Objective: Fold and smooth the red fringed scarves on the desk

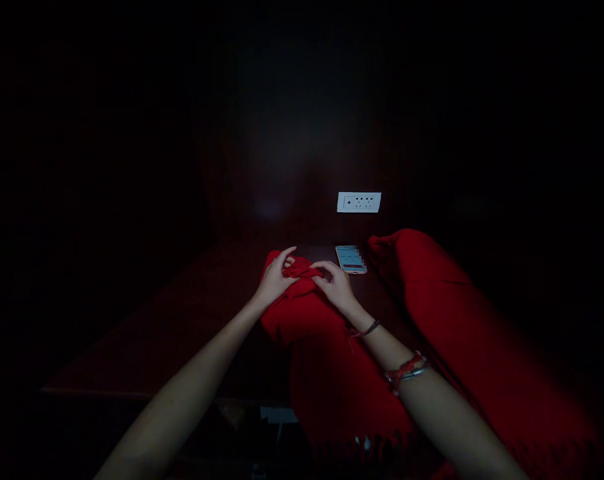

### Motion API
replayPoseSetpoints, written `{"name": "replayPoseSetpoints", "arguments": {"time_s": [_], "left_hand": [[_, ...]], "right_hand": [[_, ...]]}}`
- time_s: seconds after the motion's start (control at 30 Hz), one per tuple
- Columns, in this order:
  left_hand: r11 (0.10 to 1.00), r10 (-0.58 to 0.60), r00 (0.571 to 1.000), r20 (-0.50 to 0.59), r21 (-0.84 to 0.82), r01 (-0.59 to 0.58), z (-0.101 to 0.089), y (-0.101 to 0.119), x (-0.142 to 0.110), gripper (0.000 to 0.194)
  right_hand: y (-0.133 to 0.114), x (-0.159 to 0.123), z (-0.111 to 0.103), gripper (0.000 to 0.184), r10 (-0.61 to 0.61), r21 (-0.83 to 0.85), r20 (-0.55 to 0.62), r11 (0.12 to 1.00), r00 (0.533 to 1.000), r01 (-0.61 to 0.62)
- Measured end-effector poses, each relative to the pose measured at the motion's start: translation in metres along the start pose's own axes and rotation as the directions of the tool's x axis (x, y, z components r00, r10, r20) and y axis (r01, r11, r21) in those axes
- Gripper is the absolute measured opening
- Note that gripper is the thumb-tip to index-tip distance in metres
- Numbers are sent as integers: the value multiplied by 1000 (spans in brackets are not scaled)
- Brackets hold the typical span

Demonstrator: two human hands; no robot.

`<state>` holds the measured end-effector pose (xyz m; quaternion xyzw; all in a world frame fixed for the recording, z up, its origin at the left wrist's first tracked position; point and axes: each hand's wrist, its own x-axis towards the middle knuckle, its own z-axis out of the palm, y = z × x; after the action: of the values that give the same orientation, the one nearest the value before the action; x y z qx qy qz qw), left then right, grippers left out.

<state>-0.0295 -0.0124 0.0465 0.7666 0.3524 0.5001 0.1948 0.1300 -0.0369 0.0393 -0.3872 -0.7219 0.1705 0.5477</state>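
A red fringed scarf lies bunched on the dark table and hangs over its front edge, with tassels at the lower end. My left hand grips the bunched top of the cloth from the left, its index finger raised and curved. From the right, my right hand pinches a fold of the same scarf between thumb and fingers. Both hands are close together, a small gathered piece of cloth between them. Bracelets circle my right wrist and forearm.
A phone with a lit screen lies just beyond my right hand. A white socket panel is on the back wall. More red fringed cloth drapes along the right side. Dark table extends left; the surroundings are very dim.
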Motion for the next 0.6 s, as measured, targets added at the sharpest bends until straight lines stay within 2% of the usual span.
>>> {"name": "replayPoseSetpoints", "arguments": {"time_s": [0.07, 0.13, 0.2, 0.27, 0.3, 0.37, 0.4, 0.43, 0.47, 0.5, 0.53, 0.57, 0.6], "left_hand": [[996, 2, 1000, 3, 87, -2, 1, 2, -2, 56], [995, 29, 992, 122, 91, -40, 2, 5, -3, 59], [992, 68, 967, 246, 88, -93, 2, 9, -3, 62], [981, 59, 963, 263, 164, -105, -4, 9, -2, 54], [969, 11, 976, 219, 239, -64, -10, 8, -1, 48], [889, -174, 983, 61, 440, 130, -26, 6, 0, 43], [799, -283, 957, -59, 538, 269, -34, 4, 0, 47], [683, -363, 912, -189, 613, 398, -43, 4, -1, 53], [568, -395, 867, -303, 662, 490, -50, 4, -2, 60], [482, -380, 840, -387, 692, 537, -55, 6, -4, 66], [442, -334, 839, -429, 715, 541, -57, 8, -5, 69], [441, -281, 860, -427, 738, 511, -57, 11, -6, 70], [463, -238, 892, -384, 763, 452, -54, 14, -7, 69]], "right_hand": [[1, 0, -2, 20, -29, -44, -95, 999, 995, 25], [1, 1, -3, 19, -39, -56, -169, 998, 985, 30], [2, 2, -4, 19, -50, -42, -155, 998, 987, 44], [3, 3, -4, 21, -65, -35, -85, 997, 994, 63], [5, 3, -5, 22, -66, -55, -58, 996, 996, 63], [8, 2, -8, 27, -49, -156, -4, 987, 999, 48], [9, 1, -10, 30, -28, -225, 57, 973, 998, 40], [11, 0, -12, 35, 9, -294, 150, 955, 989, 36], [13, -2, -13, 42, 67, -357, 261, 934, 963, 32], [14, -4, -14, 49, 139, -409, 366, 912, 920, 25], [15, -6, -15, 54, 210, -453, 441, 892, 873, 15], [16, -7, -15, 57, 270, -491, 475, 871, 837, -3], [16, -7, -14, 57, 317, -524, 472, 851, 823, -27]]}}
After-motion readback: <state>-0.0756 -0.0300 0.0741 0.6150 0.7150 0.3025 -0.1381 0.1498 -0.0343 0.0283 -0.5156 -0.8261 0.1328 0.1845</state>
